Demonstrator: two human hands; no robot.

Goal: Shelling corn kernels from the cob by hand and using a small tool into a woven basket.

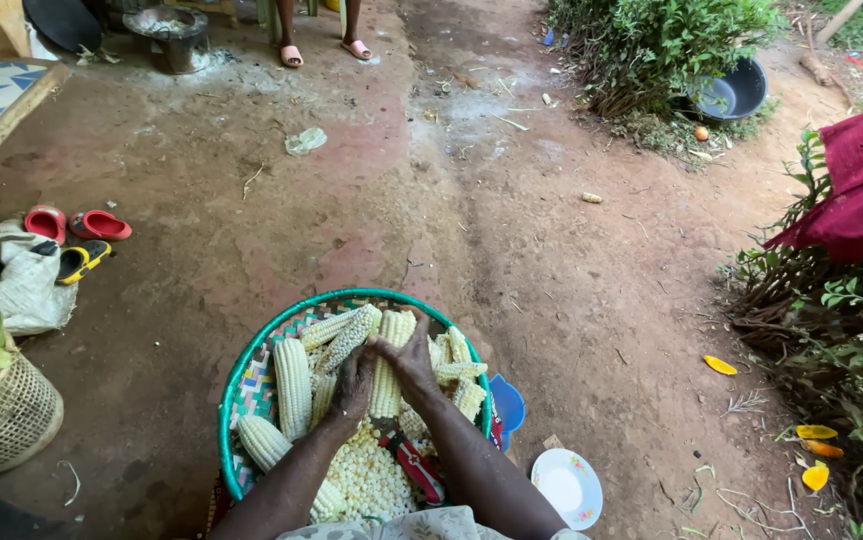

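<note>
A round woven tray with a green rim (252, 360) rests on my lap, filled with several pale corn cobs and a heap of loose kernels (370, 480). Both hands grip one upright cob (388, 370) in the middle of the tray. My left hand (354, 385) wraps its left side, my right hand (412, 365) presses its upper right side. Other cobs (292, 385) lie to the left and right of the hands. A red-handled knife (414, 468) lies on the kernels below my right forearm.
Bare red earth stretches ahead. A woven basket with green husks (2, 420) stands at left, red sandals (77, 225) and a sack behind it. A white plate (569, 487) and blue dish (508, 403) lie right of the tray. Another person's feet (322, 50) stand far off. Bushes line the right.
</note>
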